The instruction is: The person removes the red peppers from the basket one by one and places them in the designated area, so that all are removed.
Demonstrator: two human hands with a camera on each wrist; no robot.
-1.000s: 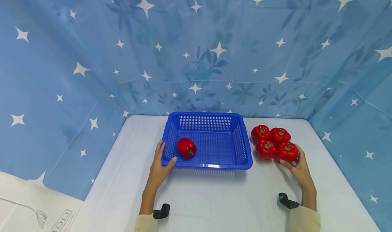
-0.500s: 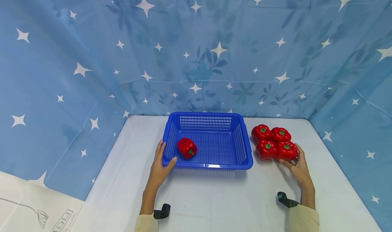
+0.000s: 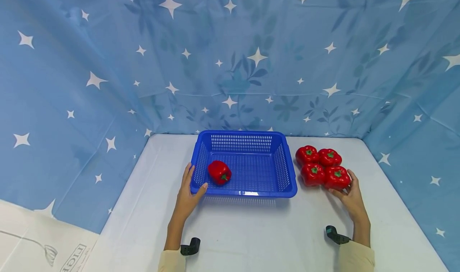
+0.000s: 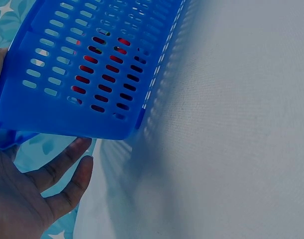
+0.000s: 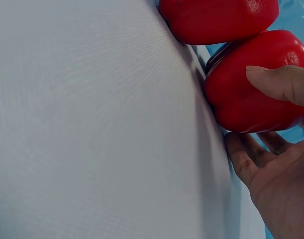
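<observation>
In the head view a blue plastic basket [image 3: 248,193] stands on the white table, with one red bell pepper [image 3: 219,172] lying on its side inside at the left. My left hand [image 3: 187,198] holds the basket's near left corner, thumb at the front rim and fingers along the left side. The left wrist view shows two fingers [image 4: 67,191] extended below the corner. To the right of the basket several red bell peppers [image 3: 312,174] stand grouped, stems up. My right hand [image 3: 352,200] grips the nearest right bell pepper [image 3: 337,177], its thumb on the front and its fingers around the far side.
White cloth covers the table [image 3: 251,232]. A blue star-patterned curtain [image 3: 230,64] hangs behind and on both sides. Black wrist-worn cameras [image 3: 190,247] sit by both sleeves. Printed pale cloth [image 3: 39,240] shows at lower left.
</observation>
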